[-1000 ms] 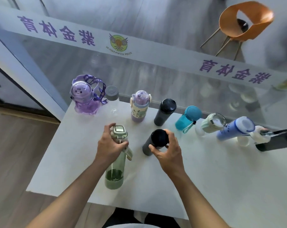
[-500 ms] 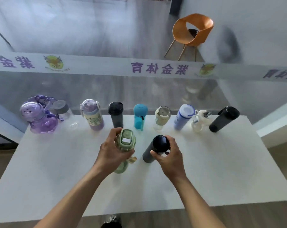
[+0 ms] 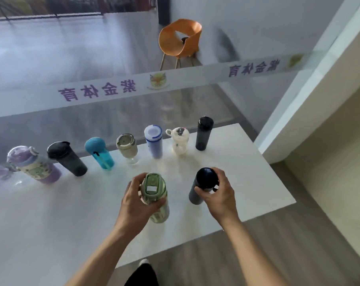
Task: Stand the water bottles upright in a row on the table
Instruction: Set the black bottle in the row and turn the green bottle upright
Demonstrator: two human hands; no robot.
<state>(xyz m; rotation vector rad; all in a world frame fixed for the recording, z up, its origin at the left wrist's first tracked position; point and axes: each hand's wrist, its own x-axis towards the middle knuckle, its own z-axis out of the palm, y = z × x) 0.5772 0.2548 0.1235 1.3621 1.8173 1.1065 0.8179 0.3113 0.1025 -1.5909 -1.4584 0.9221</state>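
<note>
Since half a second ago the view has swung right: the row of bottles now trails off to the left, and both held bottles sit nearer the desk's [image 3: 247, 162] right end, each hand keeping its hold. Along the far edge the row stands upright, ending at the tall black bottle [image 3: 203, 134] on the right; the space beyond it looks free. The left hand [image 3: 137, 200] has its grip clamped round the cap end of the green bottle [image 3: 155, 195], and the right hand [image 3: 218, 193] is closed round the top of the dark bottle [image 3: 202, 184], both in front of the row. To finish well, I would carry each to the right end, set the base flat, keep even gaps, and release only once it stands steady.
</note>
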